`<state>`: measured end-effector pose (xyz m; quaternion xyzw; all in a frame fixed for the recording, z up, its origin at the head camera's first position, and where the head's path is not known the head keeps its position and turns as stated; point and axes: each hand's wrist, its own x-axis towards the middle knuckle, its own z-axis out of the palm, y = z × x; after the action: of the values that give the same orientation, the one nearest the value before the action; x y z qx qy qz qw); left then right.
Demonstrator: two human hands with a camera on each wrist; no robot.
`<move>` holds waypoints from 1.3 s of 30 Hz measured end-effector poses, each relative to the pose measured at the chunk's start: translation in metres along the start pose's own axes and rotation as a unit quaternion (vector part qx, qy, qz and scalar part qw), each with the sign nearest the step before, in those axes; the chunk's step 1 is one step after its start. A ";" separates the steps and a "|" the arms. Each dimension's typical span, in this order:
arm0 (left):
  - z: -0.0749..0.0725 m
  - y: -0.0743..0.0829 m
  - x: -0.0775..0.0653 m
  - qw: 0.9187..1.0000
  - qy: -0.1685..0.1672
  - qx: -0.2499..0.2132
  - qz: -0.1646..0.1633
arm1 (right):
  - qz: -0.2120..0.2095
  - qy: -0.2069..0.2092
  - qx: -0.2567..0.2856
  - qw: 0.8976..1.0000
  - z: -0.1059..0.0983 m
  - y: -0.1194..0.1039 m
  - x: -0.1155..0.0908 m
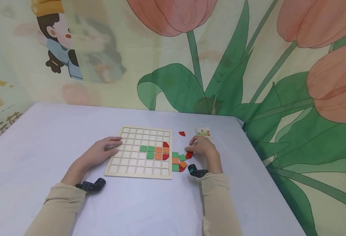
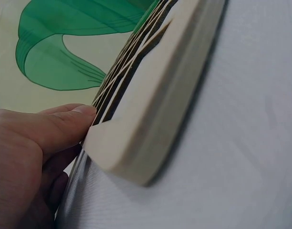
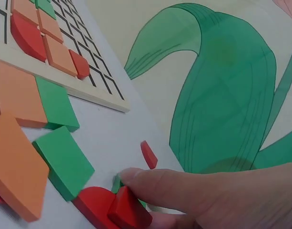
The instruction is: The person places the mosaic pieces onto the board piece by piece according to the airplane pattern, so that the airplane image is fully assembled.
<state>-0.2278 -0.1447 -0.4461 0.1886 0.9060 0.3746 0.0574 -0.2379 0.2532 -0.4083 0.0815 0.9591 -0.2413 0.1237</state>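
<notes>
A pale wooden grid board lies flat on the table, with green, orange and red tiles in some right-hand squares. My left hand rests at its left edge, fingers fairly straight and fingertips touching the frame. Just right of the board, my right hand reaches into a small group of loose tiles. Thumb and finger pinch a red rounded tile, which is tilted over another red tile. A bit of green shows by the thumb, mostly hidden.
Loose green and orange tiles lie along the board's right edge, some overlapping. One red tile sits apart, farther back. Behind my right hand is a small patterned card. A printed cloth hangs behind the table.
</notes>
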 end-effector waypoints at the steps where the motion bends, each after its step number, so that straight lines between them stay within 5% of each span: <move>1: -0.001 0.000 -0.001 1.000 0.001 0.001 -0.001 | 0.001 0.002 -0.005 1.000 0.001 -0.003 0.000; 12: -0.007 -0.002 -0.006 1.000 0.004 -0.001 -0.015 | 0.016 0.039 -0.085 0.995 0.008 -0.028 0.005; 26: 0.004 -0.004 -0.005 1.000 -0.003 -0.009 -0.005 | 0.016 0.025 -0.034 0.999 0.015 -0.018 -0.004; 39: 0.002 0.001 -0.005 1.000 0.010 -0.010 -0.002 | 0.010 0.035 -0.078 0.996 0.019 -0.027 -0.006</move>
<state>-0.2221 -0.1443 -0.4470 0.1822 0.9032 0.3852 0.0510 -0.2348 0.2198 -0.4105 0.0893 0.9779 -0.1610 0.0989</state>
